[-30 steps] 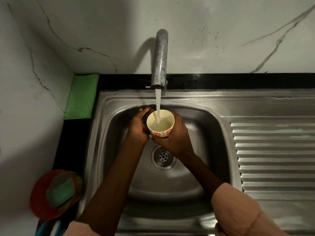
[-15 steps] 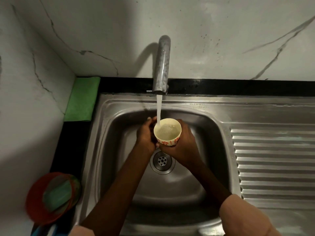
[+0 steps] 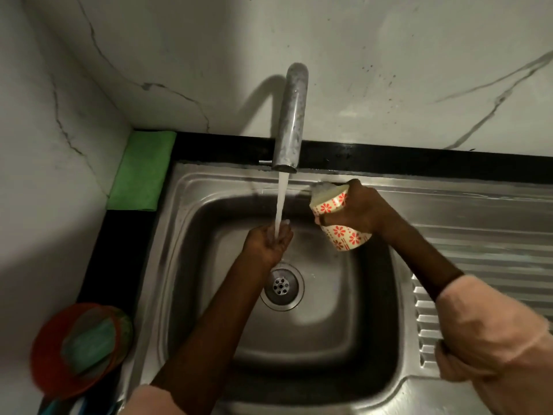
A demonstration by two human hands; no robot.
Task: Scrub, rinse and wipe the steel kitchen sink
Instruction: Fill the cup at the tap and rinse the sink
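Note:
The steel sink (image 3: 344, 324) has a round drain (image 3: 281, 286) in its basin. Water runs from the steel tap (image 3: 291, 121) onto my left hand (image 3: 269, 242), which is cupped loosely under the stream and holds nothing. My right hand (image 3: 360, 209) grips a cream cup with red flowers (image 3: 335, 217), tipped on its side with its mouth toward the sink's back rim. Water spills from the cup's mouth onto that rim.
A green cloth (image 3: 142, 170) lies at the back left corner of the black counter. A red bowl (image 3: 68, 351) holding a green scrub pad sits at the front left. The ribbed drainboard (image 3: 484, 253) stretches to the right. Marble walls stand behind and to the left.
My right hand took the cup out from under the tap, moved it right and tipped it at the back rim. My left hand let go of it and now sits under the stream.

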